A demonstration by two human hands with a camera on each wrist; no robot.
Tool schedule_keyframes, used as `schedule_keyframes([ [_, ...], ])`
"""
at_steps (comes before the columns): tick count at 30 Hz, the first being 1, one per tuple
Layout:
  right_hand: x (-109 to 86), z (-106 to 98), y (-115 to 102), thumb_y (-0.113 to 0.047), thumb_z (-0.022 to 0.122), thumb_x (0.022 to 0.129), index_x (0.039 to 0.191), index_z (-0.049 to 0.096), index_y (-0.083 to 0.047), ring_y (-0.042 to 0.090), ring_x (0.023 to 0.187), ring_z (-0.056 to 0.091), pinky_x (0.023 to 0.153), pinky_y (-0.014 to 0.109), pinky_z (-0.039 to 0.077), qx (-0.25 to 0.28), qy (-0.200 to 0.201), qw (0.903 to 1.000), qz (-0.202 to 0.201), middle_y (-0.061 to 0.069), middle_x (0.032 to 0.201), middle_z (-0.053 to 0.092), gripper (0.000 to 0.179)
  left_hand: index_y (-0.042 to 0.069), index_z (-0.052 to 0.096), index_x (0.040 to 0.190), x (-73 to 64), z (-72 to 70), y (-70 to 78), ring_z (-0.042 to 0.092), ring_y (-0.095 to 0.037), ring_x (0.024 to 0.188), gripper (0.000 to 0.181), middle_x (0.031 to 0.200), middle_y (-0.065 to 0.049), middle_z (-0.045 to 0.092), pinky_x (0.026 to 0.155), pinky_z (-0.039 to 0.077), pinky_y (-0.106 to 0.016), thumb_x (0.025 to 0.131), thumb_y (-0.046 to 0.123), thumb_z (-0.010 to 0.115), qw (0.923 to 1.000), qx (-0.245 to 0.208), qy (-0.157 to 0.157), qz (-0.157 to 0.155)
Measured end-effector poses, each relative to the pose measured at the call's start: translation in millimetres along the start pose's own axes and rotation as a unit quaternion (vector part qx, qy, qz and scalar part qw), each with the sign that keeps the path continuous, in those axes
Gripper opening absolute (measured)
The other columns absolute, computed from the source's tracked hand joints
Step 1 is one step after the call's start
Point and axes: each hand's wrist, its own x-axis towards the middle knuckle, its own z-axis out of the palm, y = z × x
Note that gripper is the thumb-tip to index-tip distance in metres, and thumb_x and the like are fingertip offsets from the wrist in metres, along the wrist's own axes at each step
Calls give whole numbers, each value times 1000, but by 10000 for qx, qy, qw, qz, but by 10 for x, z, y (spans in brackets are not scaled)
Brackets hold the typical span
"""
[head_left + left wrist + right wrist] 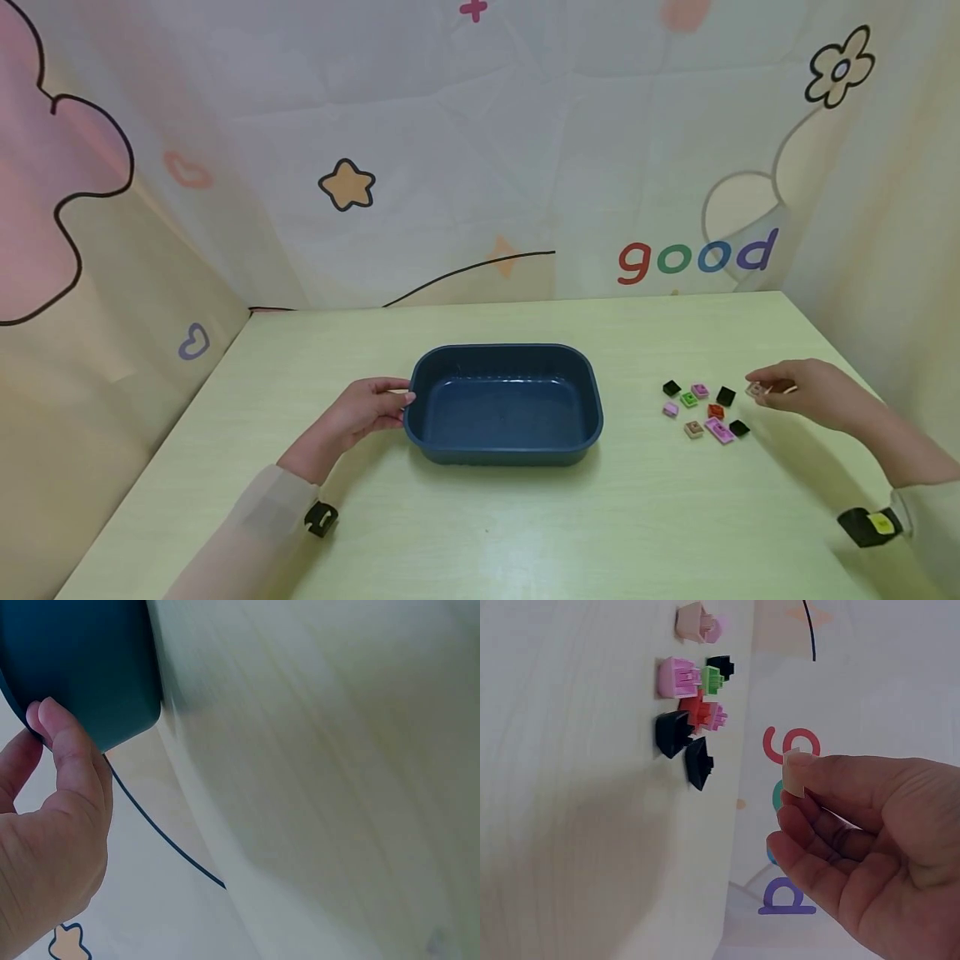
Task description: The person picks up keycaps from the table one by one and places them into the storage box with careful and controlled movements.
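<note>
My left hand (367,410) grips the left end of a dark blue rectangular basin (502,457), thumb over the rim and fingers against the outer wall. The basin stands upright on the table with nothing in it. Over at the right, my right hand (813,398) pinches a pale beige keycap (793,776) between thumb and forefinger, held above the tabletop. Just left of that hand lies a loose group of keycaps: a long pink keycap (720,430), a green keycap (689,400), a red keycap (716,411), a beige keycap (693,429) and several black and pink ones.
The pale yellow-green table (480,533) runs back to a printed curtain (450,125) with stars, hearts and the word "good". More curtain hangs along both sides. A black strap device (870,527) is on the right wrist.
</note>
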Motion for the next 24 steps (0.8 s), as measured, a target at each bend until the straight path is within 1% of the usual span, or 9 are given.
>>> schedule_keyframes([
  [8,39,-118,-105,-7,69,95,124,63,16,-17,78,46,66,16,51,30,34,10000,-55,15,101,75,37,-10,49,142,6,1,-22,62,-6,69,46,78,7,67,69,59,-16,103,12,59,10000,-26,24,-61],
  [12,56,-180,-154,-5,69,94,124,63,16,-19,79,48,67,16,52,-6,134,9998,-172,13,99,76,36,-9,50,142,11,4,-33,62,-6,69,45,78,6,67,68,59,-16,103,12,60,10000,-26,43,-86],
  [15,78,-226,-207,-5,69,95,124,63,16,-21,80,48,67,17,53,6,173,9996,-229,13,100,76,36,-9,51,142,11,4,-18,62,-6,69,44,78,6,66,68,58,-16,104,12,59,9999,7,66,-93],
  [19,114,-278,-289,-7,69,95,125,64,14,-22,81,47,68,17,53,-15,114,9997,-194,15,102,76,37,-9,51,142,1,-2,6,62,-6,69,44,77,6,67,68,59,-16,104,12,59,9999,18,69,-78],
  [22,136,-300,-344,-8,69,96,126,64,13,-17,81,51,67,17,53,-57,67,9998,-164,15,104,76,37,-10,51,142,-9,-2,18,62,-6,68,45,77,6,67,67,58,-16,103,12,60,10000,-28,48,-65],
  [24,149,-308,-375,-8,69,96,126,64,13,-9,83,57,66,17,53,-62,32,9999,-151,16,104,76,37,-11,50,142,-15,-3,22,62,-6,68,46,76,6,67,67,58,-16,103,12,60,10000,-36,21,-39],
])
